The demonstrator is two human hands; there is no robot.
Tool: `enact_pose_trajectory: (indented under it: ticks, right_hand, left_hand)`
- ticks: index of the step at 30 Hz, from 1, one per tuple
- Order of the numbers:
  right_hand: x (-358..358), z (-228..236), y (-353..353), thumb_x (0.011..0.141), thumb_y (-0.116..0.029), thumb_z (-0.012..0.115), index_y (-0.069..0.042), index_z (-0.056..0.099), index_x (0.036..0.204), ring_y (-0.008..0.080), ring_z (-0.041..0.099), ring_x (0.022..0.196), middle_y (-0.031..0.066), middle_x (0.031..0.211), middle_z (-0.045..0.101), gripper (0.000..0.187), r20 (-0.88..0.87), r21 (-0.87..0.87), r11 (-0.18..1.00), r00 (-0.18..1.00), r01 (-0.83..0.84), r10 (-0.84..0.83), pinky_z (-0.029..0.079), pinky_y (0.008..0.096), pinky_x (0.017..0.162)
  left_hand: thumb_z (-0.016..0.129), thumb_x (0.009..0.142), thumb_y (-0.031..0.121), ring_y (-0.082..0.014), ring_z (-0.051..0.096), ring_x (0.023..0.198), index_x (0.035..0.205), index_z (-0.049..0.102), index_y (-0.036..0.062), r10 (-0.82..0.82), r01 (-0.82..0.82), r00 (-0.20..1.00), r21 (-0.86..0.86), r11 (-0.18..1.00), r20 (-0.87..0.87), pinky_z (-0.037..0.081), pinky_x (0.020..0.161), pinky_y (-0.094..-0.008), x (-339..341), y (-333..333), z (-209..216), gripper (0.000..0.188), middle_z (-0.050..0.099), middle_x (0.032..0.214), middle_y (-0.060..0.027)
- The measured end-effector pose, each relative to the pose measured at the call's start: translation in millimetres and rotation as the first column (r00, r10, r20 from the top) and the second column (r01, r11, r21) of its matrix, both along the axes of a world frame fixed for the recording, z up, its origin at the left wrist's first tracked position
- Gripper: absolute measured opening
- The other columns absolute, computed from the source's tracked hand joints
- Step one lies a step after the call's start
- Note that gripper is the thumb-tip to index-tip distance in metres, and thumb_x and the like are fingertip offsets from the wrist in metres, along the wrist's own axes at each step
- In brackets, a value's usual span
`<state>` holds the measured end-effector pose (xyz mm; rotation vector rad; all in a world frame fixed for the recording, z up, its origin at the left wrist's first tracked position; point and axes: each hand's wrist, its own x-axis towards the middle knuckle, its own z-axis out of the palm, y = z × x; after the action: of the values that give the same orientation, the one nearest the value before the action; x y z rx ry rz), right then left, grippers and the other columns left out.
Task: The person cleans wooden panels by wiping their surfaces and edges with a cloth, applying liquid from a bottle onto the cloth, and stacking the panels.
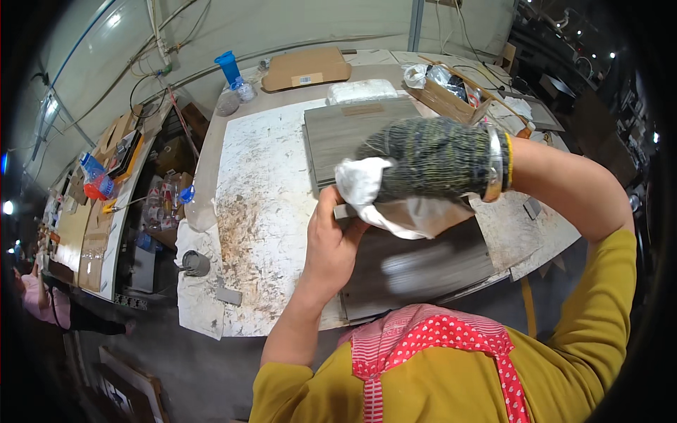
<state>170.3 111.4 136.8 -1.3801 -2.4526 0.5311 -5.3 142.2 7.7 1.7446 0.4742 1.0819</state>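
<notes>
My right hand (430, 158) wears a dark knitted glove and is closed on a white cloth (363, 183), whose loose end hangs down. Bare, my left hand (331, 247) meets it from below, thumb and fingers closed around a small pale-grey edge (344, 211); what that edge belongs to is hidden by the cloth and glove. Under both hands lies a grey wood-grain panel (423, 275), with a blurred shine on its near part. Another grey board surface (338, 130) shows beyond the glove; whether the two are one piece I cannot tell.
The white tabletop (261, 183) is stained brown. A grey cup (195, 263) and a small grey block (228, 295) sit at its left. Behind are a blue cup (227, 67), a flat cardboard box (307, 68) and an open carton (448, 99). Someone in pink (53, 303) stands far left.
</notes>
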Motion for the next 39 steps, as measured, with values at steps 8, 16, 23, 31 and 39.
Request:
enact_pose_trajectory:
  ticks: [8,16,23,31,39]
  right_hand:
    - [2,7,-22,0.078,-0.029,0.063,-0.010,0.061,0.097,0.0197,0.061,0.081,0.0093,0.086,0.064,0.026,-0.028,-0.200,0.946,0.963,0.256,-0.266,0.048,0.0322,0.073]
    - [-24,-1,4,0.069,-0.022,0.058,-0.012,0.066,0.084,0.0273,0.061,0.084,0.0116,0.091,0.062,0.020,0.460,0.446,0.851,0.887,-0.276,0.046,0.049,0.0368,0.076]
    - [-19,5,3,0.069,-0.019,0.056,-0.013,0.066,0.074,0.0302,0.060,0.082,0.0117,0.084,0.062,0.012,0.356,0.372,0.915,0.934,-0.157,0.015,0.048,0.0378,0.075]
    - [21,-2,36,0.078,-0.025,0.055,-0.008,0.061,0.071,0.0248,0.059,0.060,0.0100,0.068,0.063,0.019,-0.341,0.120,0.941,0.904,0.315,-0.259,0.047,0.0328,0.060]
    - [-42,-13,11,0.071,-0.023,0.060,-0.011,0.063,0.092,0.0250,0.057,0.097,0.0116,0.110,0.057,0.025,0.321,0.505,0.852,0.947,-0.140,-0.034,0.048,0.0399,0.071]
  left_hand:
    - [0.059,0.076,-0.006,-0.0326,0.058,0.088,0.110,0.046,0.0011,-0.018,0.022,0.999,0.082,0.996,-0.044,0.044,0.076,-0.0341,2,2,1,0.037,0.059,0.097,-0.0174]
    - [0.049,0.077,-0.011,-0.0258,0.056,0.099,0.118,0.043,-0.0036,-0.114,0.141,0.952,-0.078,0.987,0.283,0.043,0.086,-0.0323,16,6,-15,0.042,0.057,0.107,-0.0168]
    - [0.048,0.079,-0.009,-0.0261,0.058,0.094,0.116,0.046,-0.0041,-0.009,-0.009,0.991,0.129,0.992,0.136,0.043,0.083,-0.0319,16,11,-10,0.038,0.059,0.103,-0.0171]
    - [0.061,0.084,0.008,-0.0192,0.058,0.084,0.099,0.051,-0.0009,0.017,-0.011,0.995,-0.060,0.998,0.100,0.043,0.077,-0.0284,22,17,13,0.021,0.063,0.087,-0.0083]
    - [0.053,0.088,0.014,-0.0252,0.051,0.107,0.123,0.043,0.0019,0.301,-0.125,0.945,0.707,0.696,-0.130,0.036,0.097,-0.0380,25,50,-43,0.039,0.052,0.118,-0.0077]
